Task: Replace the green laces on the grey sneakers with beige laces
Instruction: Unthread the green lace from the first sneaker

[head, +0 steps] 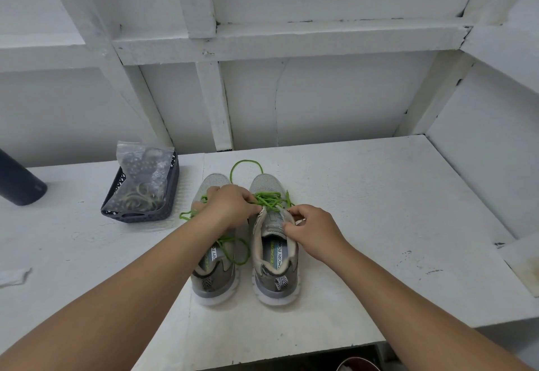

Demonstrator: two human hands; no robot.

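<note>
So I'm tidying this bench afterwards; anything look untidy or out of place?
Only the loosened green laces sprawling around both grey sneakers, and a crumpled white scrap at the white table's left edge.

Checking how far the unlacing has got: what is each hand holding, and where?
Left hand pinches the green lace over the right sneaker's eyelets. Right hand grips that sneaker's tongue and collar edge.

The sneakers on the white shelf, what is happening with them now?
A person is taking the green laces out of two grey sneakers standing side by side. The left hand pinches the lace on the right sneaker, while the right hand holds that shoe's tongue and collar. The left sneaker has loosened green lace lying over it. A dark basket with a plastic bag stands to the left. No beige lace is threaded yet.
</note>
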